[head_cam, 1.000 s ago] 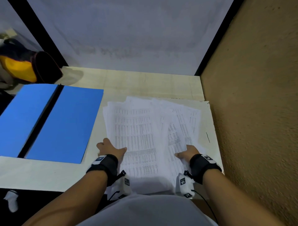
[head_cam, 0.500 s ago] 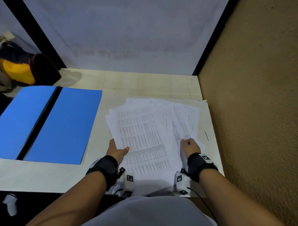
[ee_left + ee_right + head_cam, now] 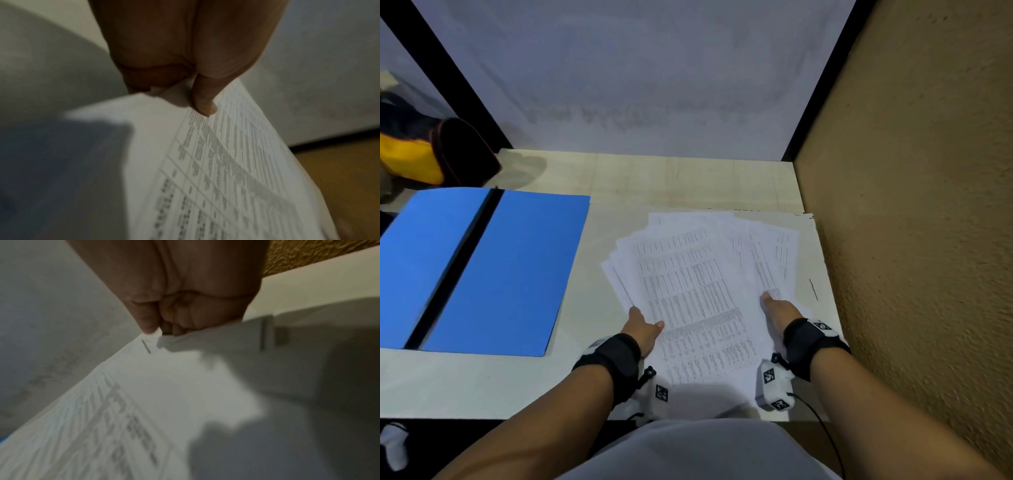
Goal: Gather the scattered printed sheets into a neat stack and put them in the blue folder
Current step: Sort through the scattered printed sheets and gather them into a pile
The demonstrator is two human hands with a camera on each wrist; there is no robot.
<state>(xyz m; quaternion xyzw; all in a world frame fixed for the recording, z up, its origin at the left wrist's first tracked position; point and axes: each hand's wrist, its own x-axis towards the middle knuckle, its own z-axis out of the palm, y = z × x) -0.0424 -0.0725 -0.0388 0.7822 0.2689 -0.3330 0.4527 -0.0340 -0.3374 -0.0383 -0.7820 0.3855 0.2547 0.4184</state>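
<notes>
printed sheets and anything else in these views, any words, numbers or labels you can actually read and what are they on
No text can be read in any view.
Printed sheets: rows and columns of table print, too small in the head view, too blurred in both wrist views.
Blue folder: open, no lettering shows.
Wrist camera tags: black-and-white square patterns, no letters or digits.

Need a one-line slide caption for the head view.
Both hands, left and right, grip a fanned pile of sheets beside the open blue folder.

Print on sheets [image 3: 690,291] too blurred to read; folder [image 3: 482,270] and bag [image 3: 424,154] cut off at left edge.
</notes>
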